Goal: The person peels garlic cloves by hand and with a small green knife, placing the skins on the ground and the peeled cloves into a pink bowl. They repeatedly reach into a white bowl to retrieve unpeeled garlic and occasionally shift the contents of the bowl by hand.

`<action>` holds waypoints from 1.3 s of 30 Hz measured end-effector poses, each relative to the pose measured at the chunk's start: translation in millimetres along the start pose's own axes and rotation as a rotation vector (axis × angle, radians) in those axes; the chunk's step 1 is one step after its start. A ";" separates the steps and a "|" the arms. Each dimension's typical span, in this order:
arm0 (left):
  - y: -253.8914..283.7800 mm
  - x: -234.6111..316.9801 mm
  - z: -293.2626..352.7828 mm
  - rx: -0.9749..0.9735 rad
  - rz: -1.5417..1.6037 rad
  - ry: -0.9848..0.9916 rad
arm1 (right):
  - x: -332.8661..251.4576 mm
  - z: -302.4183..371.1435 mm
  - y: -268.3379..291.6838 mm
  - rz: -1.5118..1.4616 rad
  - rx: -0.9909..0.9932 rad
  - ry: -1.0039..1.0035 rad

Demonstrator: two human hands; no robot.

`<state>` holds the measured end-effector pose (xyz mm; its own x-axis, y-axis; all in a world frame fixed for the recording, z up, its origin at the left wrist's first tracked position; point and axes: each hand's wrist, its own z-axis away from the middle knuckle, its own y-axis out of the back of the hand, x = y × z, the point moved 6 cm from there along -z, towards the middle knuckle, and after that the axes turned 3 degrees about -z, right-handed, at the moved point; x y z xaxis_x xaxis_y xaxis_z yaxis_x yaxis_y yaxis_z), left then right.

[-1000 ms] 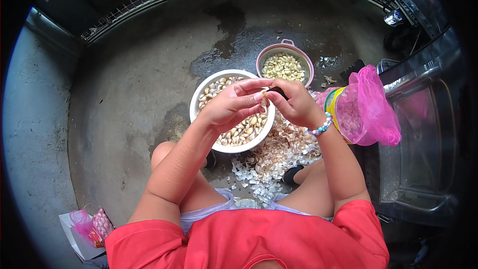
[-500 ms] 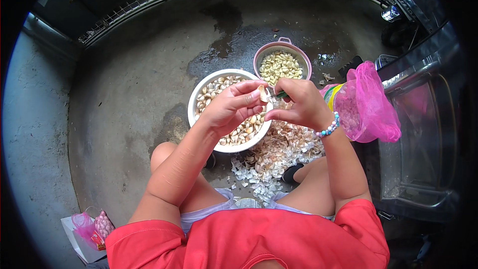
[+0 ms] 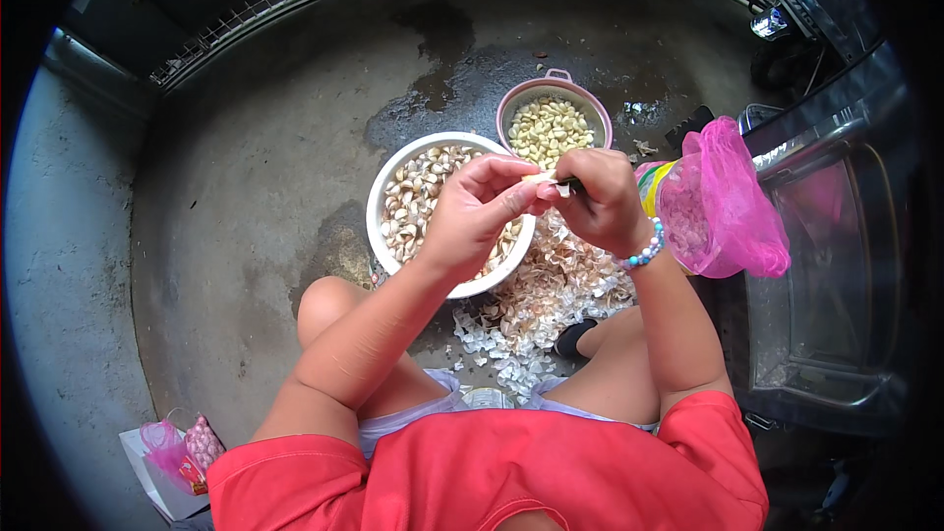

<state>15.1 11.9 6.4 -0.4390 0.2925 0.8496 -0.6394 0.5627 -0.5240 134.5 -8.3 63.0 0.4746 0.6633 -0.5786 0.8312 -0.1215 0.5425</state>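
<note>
My left hand point(image 3: 477, 211) pinches a pale garlic clove point(image 3: 538, 177) between thumb and fingertips. In my right hand point(image 3: 605, 202) is a small knife point(image 3: 568, 180), mostly hidden by the curled fingers; its blade end meets the clove, where bits of skin hang. Both hands meet above the right rim of a white basin point(image 3: 377, 205) full of unpeeled garlic cloves point(image 3: 408, 211). Beyond them stands a pink-rimmed basin point(image 3: 507, 110) with peeled cloves point(image 3: 549, 131). Below my right hand, garlic skins point(image 3: 560, 285) lie heaped on the floor.
A pink mesh bag point(image 3: 733, 206) stands to the right, beside a dark glossy panel point(image 3: 826, 285). Wet patches point(image 3: 433, 39) darken the concrete floor. At lower left, a small net of garlic bulbs point(image 3: 204, 442) sits by the blue wall point(image 3: 79, 236).
My hands have come closer together, and the right thumb and knife now press at the clove. The clove has turned to show its pale flesh. The view has shifted slightly.
</note>
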 end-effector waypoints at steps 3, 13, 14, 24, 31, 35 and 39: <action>-4.1 0.4 3.7 0.182 0.147 -0.114 | -4.0 4.4 2.2 0.170 0.147 0.139; -3.8 -9.9 1.0 0.088 0.279 0.181 | -9.1 -0.9 7.8 0.268 -0.042 0.234; 2.3 -9.5 -0.3 0.088 0.089 0.244 | -9.5 -0.3 4.4 0.289 -0.122 0.229; 18.3 -7.7 -7.1 0.013 0.025 0.360 | -8.8 6.7 -6.4 0.392 -0.257 0.256; 12.5 0.8 -1.4 0.024 0.135 0.428 | 0.2 8.3 8.0 0.269 -0.176 0.167; 15.8 -2.0 -4.0 -0.035 0.096 0.390 | 5.9 10.6 13.4 0.153 -0.111 0.076; 17.7 -5.2 -6.6 -0.040 0.111 0.353 | 13.0 14.7 18.7 0.164 -0.211 -0.206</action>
<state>10.2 25.5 -6.9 -0.2549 0.5982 0.7597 -0.5720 0.5402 -0.6173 160.4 -12.8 56.6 0.6632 0.4820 -0.5726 0.6711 -0.0442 0.7401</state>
